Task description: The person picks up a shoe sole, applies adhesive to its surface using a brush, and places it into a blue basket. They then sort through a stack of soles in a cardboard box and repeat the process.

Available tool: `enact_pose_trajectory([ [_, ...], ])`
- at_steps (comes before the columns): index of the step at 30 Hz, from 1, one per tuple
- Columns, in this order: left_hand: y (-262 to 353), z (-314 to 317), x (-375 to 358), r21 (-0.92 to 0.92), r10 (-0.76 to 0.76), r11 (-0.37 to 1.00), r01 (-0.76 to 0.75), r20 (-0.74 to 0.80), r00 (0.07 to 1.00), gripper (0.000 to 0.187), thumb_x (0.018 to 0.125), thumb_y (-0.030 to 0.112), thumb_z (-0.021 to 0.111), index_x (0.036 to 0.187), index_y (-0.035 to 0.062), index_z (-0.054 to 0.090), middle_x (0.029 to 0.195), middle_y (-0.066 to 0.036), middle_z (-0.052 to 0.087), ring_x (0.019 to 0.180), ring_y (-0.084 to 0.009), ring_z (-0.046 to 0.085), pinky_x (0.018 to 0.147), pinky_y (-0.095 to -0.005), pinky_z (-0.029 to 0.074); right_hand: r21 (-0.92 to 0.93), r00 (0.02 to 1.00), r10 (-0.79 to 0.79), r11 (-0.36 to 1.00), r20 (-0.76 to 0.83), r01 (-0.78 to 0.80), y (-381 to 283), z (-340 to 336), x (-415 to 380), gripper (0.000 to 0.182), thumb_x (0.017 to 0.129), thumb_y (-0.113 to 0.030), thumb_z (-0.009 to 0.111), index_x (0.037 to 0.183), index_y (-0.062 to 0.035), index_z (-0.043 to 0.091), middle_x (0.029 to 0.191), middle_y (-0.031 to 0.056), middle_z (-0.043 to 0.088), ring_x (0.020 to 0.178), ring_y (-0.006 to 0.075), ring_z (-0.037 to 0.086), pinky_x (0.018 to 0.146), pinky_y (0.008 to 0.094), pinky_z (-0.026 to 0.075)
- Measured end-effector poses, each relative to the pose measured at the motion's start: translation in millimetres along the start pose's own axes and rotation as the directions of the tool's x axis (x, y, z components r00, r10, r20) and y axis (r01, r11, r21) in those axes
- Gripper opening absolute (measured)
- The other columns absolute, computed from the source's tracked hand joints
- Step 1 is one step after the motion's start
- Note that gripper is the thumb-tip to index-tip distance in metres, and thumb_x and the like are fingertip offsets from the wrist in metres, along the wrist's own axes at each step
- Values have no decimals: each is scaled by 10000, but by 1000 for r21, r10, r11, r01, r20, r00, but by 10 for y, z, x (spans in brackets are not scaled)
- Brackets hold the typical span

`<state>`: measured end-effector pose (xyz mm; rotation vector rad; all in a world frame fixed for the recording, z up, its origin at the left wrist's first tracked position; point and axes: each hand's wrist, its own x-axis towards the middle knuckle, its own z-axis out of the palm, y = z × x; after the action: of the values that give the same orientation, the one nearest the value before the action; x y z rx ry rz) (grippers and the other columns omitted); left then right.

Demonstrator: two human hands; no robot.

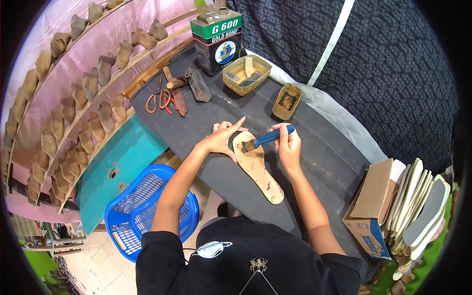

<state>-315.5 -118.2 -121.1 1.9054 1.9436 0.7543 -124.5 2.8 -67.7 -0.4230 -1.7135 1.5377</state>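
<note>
- Dark-topped table (pixel 329 147) fills the middle; shoe lasts (pixel 105 69) line shelves at left.
- Pale insole (pixel 257 166) lies on it, between both hands.
- Left hand (pixel 222 139): thumb and fingers spread around the insole's wider end.
- Right hand (pixel 288 147): fingers pinching a brush (pixel 268 138) by its blue handle, bristles touching the insole.

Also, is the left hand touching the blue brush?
Apart: the head view shows part of the shoe sole between left hand and blue brush.
</note>
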Motion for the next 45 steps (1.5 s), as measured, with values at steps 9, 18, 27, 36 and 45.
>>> enact_pose_trajectory([
  [9,461,337,-646,-51,-110,994,101,-224,968,1316,356,522,782,1361,48,78,1127,-29,483,1013,-237,379,889,-395,193,-25,952,111,994,284,-109,-196,-119,-98,215,882,-248,475,867,-34,495,766,59,574,535,55,507,444,164,386],
  [18,399,290,-768,-144,-87,988,58,-202,976,1200,426,417,785,1368,90,117,1106,7,515,1007,-217,393,904,-360,201,-289,917,43,954,396,80,-432,157,-268,147,769,-146,631,856,-39,581,719,14,561,559,48,480,496,198,379],
  [27,309,268,-755,-213,-69,976,47,-99,993,1143,456,374,768,1368,109,131,1173,73,524,991,-182,387,929,-346,181,-410,870,86,901,485,139,-410,190,-352,200,771,-198,627,801,-5,585,684,70,560,535,113,507,491,230,400],
  [36,286,269,-760,-251,-67,967,42,-93,993,1106,476,398,737,1364,101,149,1162,79,532,955,-179,391,920,-322,189,-347,828,-84,881,555,321,-247,225,-410,137,756,-140,638,757,-22,569,682,62,560,569,133,549,520,249,438],
  [45,327,200,-744,-238,-105,966,95,-27,994,1057,489,377,741,1356,115,196,1145,81,542,850,-178,377,900,-322,207,-342,743,-211,786,635,515,-226,238,-225,121,736,-112,644,723,-33,552,675,67,556,547,177,562,499,273,449],
])
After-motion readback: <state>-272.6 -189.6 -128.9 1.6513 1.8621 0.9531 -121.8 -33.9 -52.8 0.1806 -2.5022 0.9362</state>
